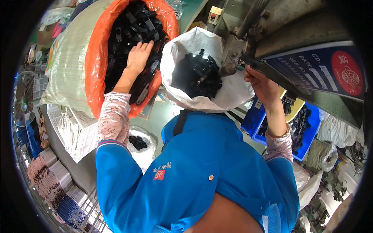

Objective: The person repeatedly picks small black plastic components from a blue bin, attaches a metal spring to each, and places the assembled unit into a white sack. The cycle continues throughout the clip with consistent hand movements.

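Note:
My left hand (pixel 138 58) reaches into a large woven sack with an orange plastic liner (pixel 95 66), its fingers stretched over a heap of black plastic parts (pixel 130 29). No part shows in its grip. On the right, my right hand (pixel 264 83) is raised beside the metal machine (pixel 233 54), thumb and fingers pinched together close to its lower end. Whatever that pinch may hold is too small to make out. Between my hands stands a white plastic-lined sack (pixel 171 58), with more black parts (pixel 200 73) piled inside it.
The machine's dark body carries a blue plate (pixel 307 73) at upper right. Beneath my right forearm is a blue bin (pixel 311 132) of black parts, with a yellow tray in it. A small white bag (pixel 145 155) sits lower left, near a white crate (pixel 83 124). A fan (pixel 25 97) stands far left.

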Demonstrator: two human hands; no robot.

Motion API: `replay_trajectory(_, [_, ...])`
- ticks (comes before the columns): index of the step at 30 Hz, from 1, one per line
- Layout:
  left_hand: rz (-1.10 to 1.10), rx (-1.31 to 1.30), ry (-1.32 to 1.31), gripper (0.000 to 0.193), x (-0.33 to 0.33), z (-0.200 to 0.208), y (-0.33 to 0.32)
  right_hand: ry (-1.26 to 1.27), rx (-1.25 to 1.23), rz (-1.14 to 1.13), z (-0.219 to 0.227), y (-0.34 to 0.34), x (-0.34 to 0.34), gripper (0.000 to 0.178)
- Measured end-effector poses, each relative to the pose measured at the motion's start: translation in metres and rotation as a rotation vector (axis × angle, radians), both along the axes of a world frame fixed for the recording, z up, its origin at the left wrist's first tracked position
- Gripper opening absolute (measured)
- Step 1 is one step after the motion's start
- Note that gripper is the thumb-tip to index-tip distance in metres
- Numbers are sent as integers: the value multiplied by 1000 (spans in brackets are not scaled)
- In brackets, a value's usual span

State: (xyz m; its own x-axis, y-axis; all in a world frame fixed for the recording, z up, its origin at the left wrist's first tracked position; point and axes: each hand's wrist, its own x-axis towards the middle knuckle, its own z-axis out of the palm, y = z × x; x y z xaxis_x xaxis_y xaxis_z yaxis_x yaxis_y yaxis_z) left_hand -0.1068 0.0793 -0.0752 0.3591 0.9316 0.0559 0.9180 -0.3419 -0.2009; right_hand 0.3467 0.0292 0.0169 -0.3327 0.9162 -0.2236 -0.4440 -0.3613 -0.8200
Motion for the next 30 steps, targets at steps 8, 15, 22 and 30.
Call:
replay_trajectory(8, [-99,47,243,19,-10,28,-13,-135,-23,-32,26,-2,-32,21])
replay_trajectory(15, [-283,191,214,18,-25,54,-16,-48,-137,64,6,4,-24,12])
replay_trajectory(22, [2,312,-251,43,-5,92,-42,-409,318,-257,-5,-91,-20,16])
replay_trajectory(30, [396,-173,-1609,16,147,45,-132,-1362,241,-705,-50,-230,168,14])
